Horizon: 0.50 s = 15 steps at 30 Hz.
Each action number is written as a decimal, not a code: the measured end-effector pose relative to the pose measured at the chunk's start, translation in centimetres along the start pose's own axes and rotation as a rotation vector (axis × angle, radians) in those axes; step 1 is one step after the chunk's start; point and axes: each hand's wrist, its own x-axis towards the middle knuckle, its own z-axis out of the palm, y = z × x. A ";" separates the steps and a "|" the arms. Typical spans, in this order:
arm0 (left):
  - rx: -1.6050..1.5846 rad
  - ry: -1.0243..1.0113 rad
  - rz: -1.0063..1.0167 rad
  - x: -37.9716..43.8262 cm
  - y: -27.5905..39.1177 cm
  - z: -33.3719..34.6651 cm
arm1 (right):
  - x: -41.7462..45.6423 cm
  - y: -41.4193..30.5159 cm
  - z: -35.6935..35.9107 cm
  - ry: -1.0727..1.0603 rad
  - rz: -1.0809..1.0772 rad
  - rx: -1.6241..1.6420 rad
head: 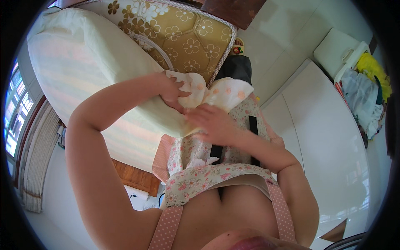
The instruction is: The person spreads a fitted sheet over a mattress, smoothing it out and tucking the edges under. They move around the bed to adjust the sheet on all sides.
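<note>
A large pale cream fabric piece, bulky like a quilt [103, 65], stretches from the upper left to my lap. Its near corner [175, 125] lies folded beside a white part with orange dots [229, 90]. My left hand [175, 93] rests on the fabric, fingers spread, thumb along the fold. Just right of it, my right hand [215, 125] touches the fabric's edge; it is slightly blurred, and its fingertips are near the left thumb. Below the hands are a floral apron [200, 181] and black straps [216, 153].
A gold-brown flowered mattress [190, 40] lies ahead, with a dark brown wooden piece [232, 11] behind it. To the right stands a glossy white surface [325, 125]; plastic bags [359, 87] lie beyond it. A window [18, 109] is far left.
</note>
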 end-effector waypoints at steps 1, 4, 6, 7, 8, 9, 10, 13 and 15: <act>0.012 0.006 0.008 -0.3 0.1 0.1 | -0.7 1.2 -0.3 0.008 -0.016 -0.117; 0.029 0.022 0.027 -0.9 0.1 0.5 | -3.1 5.2 -1.6 -0.085 0.144 -0.324; 0.024 0.016 0.030 -0.9 0.1 0.5 | -5.4 7.0 -2.2 -0.225 0.198 -0.259; 0.023 0.004 0.026 -0.7 0.1 0.3 | -6.3 7.3 -2.6 -0.306 0.234 -0.190; 0.022 -0.007 0.021 -0.5 0.0 -0.1 | -7.1 7.5 -2.9 -0.386 0.271 -0.121; 0.018 -0.018 0.017 -0.1 0.0 -0.6 | -7.9 7.5 -3.2 -0.423 0.316 -0.031; -0.026 -0.069 0.035 0.4 -0.1 -1.2 | -8.8 7.4 -3.6 -0.460 0.361 0.058; -0.142 -0.216 0.089 2.7 -1.0 -4.0 | -10.0 7.6 -5.5 -0.452 0.460 0.215; -0.216 -0.304 0.130 4.2 -2.0 -6.0 | -10.0 7.7 -7.3 -0.440 0.543 0.252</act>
